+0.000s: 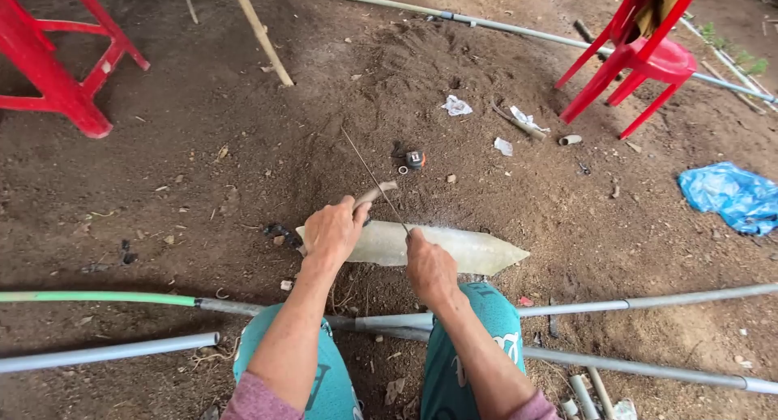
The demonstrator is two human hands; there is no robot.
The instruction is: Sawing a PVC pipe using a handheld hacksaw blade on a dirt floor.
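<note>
Dirt floor (203,169) lies under everything, and on it, just ahead of the person's knees, rests a pale translucent plastic sheet piece (470,248), long and flat, with its right end cut to a point; the left hand (332,232) sits on the sheet's left end, fingers curled tightly around a curved wooden handle (374,193) that pokes out past the knuckles; the right hand (429,266) presses on the sheet's middle, its fingers drawn together and pinching the near end of a thin straight wire (373,177), which slants up and away to the left over the soil; whether the wire joins the handle cannot be told. A small tape measure (415,158) lies on the ground beyond the hands, well apart from them. Grey pipes (648,300) run across the ground near the knees, one with a green length (89,297) at left. Red plastic chairs (640,55) stand at the top corners, and a crumpled blue plastic bag (733,195) lies at right.
</note>
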